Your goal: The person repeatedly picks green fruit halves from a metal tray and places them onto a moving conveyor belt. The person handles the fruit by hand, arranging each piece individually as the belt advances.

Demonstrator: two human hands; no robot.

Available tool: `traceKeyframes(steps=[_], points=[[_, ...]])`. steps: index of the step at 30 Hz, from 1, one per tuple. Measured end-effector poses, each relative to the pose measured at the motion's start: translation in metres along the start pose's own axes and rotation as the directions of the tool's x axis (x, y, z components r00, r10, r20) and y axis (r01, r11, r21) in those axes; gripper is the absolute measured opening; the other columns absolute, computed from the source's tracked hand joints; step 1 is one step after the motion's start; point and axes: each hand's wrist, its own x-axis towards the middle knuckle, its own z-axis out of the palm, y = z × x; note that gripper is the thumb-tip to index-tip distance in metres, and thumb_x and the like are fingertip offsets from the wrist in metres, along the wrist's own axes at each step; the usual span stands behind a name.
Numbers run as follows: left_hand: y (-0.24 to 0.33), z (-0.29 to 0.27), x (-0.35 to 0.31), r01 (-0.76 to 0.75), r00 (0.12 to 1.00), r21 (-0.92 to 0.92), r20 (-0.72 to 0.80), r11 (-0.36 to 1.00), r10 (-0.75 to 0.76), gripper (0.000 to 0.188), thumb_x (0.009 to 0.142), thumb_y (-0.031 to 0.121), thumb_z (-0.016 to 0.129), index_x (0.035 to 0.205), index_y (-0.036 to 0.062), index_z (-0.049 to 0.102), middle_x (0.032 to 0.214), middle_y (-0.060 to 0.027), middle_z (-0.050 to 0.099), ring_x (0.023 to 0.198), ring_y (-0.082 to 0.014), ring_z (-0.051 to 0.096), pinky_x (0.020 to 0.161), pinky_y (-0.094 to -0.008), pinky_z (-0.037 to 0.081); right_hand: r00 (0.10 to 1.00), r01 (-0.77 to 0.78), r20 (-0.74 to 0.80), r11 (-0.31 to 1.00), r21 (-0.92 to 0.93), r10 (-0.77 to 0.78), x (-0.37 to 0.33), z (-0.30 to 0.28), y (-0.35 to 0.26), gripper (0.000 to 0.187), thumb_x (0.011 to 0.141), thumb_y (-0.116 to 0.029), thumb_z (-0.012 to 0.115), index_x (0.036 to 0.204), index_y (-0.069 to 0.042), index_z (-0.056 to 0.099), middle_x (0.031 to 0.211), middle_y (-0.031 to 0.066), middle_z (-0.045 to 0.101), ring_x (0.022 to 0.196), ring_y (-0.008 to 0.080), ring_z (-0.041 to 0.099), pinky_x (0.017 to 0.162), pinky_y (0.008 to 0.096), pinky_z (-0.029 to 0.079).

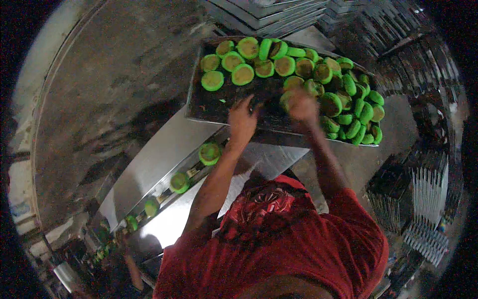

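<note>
A dark tray (pixel 271 107) holds many round, bright green cakes with brown flat faces. Along its far edge one such green cake (pixel 248 48) lies brown face up; at the right end others are heaped, some on edge, like the green cake (pixel 330 104). My left hand (pixel 243 118) is over the near left part of the tray, fingers apart and bent, nothing in them. Over the cakes right of the middle is my right hand (pixel 302 105), smeared by motion. Whether its fingers grip a cake cannot be made out.
A narrow conveyor (pixel 164 192) runs from the tray's near side toward the lower left, carrying spaced green cakes (pixel 179 183), beside shiny metal panels (pixel 164 149). Stacked metal trays (pixel 279 15) stand beyond; racks of metal (pixel 428 194) are at the right. Another person's arm (pixel 132 269) shows lower left.
</note>
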Motion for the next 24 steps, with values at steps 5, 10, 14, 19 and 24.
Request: traceKeyframes(steps=[5,10,14,19,24], points=[[-0.017,0.133,0.038,-0.311,0.95,0.259,0.108,0.914,0.293,0.057,0.082,0.036,0.073,0.121,0.0001,0.053,0.108,-0.0194,0.064,0.101,-0.0377,0.062,0.088,-0.0454,0.048,0.744,-0.245,-0.615,0.963,0.112,0.261,0.013,-0.09,0.177,0.036,0.086,-0.031,0.065,0.115,-0.008,0.063,0.103,0.0189,0.068,0.091,0.0371,0.066,0.072,0.0457,0.051],[0.038,0.059,0.019,0.293,0.93,-0.476,0.342,0.829,-0.132,0.054,0.075,0.021,0.081,0.116,0.0032,0.05,0.118,-0.0193,0.059,0.11,-0.0353,0.058,0.093,-0.0402,0.046,0.91,-0.144,-0.414,0.929,-0.341,-0.011,-0.005,-0.004,0.227,0.049,0.087,-0.035,0.066,0.126,-0.007,0.057,0.106,0.0208,0.068,0.087,0.0357,0.068,0.067,0.0443,0.054],[-0.059,-0.027,-0.082,0.127,0.985,-0.314,-0.071,0.941,-0.157,0.065,0.074,0.017,0.081,0.13,0.0064,0.05,0.125,-0.0185,0.057,0.112,-0.0343,0.058,0.095,-0.0431,0.046,0.938,0.161,-0.347,0.908,0.386,-0.019,0.01,-0.014,0.151,0.055,0.088,-0.031,0.067,0.133,-0.004,0.051,0.113,0.0179,0.067,0.088,0.0303,0.07,0.07,0.0411,0.056],[-0.089,-0.091,-0.164,0.001,0.995,0.508,0.089,0.861,-0.054,0.059,0.078,0.024,0.079,0.13,0.0095,0.056,0.131,-0.011,0.056,0.118,-0.0336,0.055,0.107,-0.0542,0.034,0.94,-0.134,-0.256,0.932,0.336,0.228,0.052,0.01,0.138,0.045,0.087,-0.033,0.068,0.121,-0.005,0.062,0.105,0.0102,0.071,0.088,0.023,0.07,0.074,0.0368,0.056],[-0.061,-0.082,-0.136,0.177,0.97,-0.191,-0.132,0.965,-0.204,0.042,0.082,0.01,0.073,0.122,0.0055,0.062,0.132,-0.015,0.055,0.128,-0.0335,0.048,0.114,-0.0485,0.028,0.944,0.159,-0.331,0.874,0.459,0.002,0.042,0.031,0.037,0.043,0.084,-0.034,0.072,0.114,-0.006,0.065,0.104,0.0101,0.07,0.092,0.0212,0.067,0.08,0.0376,0.054]])
